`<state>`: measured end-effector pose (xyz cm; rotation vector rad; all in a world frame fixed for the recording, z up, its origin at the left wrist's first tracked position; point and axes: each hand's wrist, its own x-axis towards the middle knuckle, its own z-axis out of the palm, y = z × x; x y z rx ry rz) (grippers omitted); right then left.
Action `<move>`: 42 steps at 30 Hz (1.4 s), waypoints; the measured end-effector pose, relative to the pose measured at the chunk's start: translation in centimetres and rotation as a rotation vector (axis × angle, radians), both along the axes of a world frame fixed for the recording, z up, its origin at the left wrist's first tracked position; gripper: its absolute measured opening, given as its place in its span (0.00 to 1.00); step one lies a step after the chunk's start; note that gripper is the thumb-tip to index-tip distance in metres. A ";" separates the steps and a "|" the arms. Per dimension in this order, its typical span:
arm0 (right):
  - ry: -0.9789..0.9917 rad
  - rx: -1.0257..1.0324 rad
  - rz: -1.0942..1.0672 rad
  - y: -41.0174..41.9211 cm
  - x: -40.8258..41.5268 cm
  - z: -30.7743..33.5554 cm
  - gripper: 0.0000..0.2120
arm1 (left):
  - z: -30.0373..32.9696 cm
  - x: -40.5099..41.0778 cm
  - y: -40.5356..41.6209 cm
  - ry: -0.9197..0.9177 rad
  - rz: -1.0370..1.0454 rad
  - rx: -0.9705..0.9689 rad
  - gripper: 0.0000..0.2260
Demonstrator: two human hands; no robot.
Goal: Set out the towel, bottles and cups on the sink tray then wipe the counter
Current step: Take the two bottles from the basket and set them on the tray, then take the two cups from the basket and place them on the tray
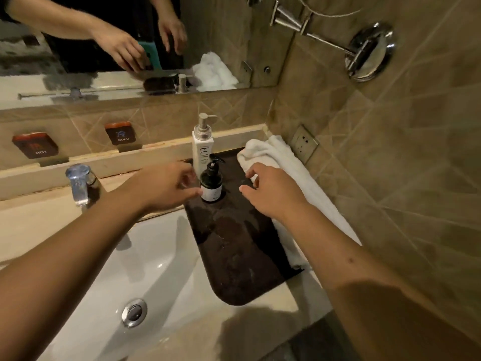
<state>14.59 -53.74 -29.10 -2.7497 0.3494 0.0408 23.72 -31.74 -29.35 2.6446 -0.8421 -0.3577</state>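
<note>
Both my hands over the dark sink tray, nothing gripped.

My left hand is loose, fingers spread, fingertips right at the small dark pump bottle with a white label, upright at the tray's far end. Tall white pump bottle stands just behind it. My right hand is slack above the tray, beside the crumpled white towel lying along the tray's right edge. White sink is left of the tray.
</note>
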 end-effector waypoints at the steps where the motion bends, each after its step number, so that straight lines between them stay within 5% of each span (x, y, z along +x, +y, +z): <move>1: -0.006 -0.006 -0.011 -0.2 -1.9 0.4 0.17 | 0.2 -1.7 -0.2 -0.011 -0.028 0.009 0.11; 16: -0.013 -0.024 -0.565 0.2 -50.7 3.5 0.11 | 3.8 -38.1 -11.8 -0.094 -0.816 -0.066 0.11; 26: 0.003 0.007 -1.209 8.9 -82.8 2.6 0.10 | 4.4 -67.7 -17.5 -0.042 -1.411 -0.084 0.11; 42: 0.163 0.141 -1.947 20.2 -112.3 -1.6 0.13 | -0.9 -106.1 -22.7 0.062 -2.132 0.054 0.09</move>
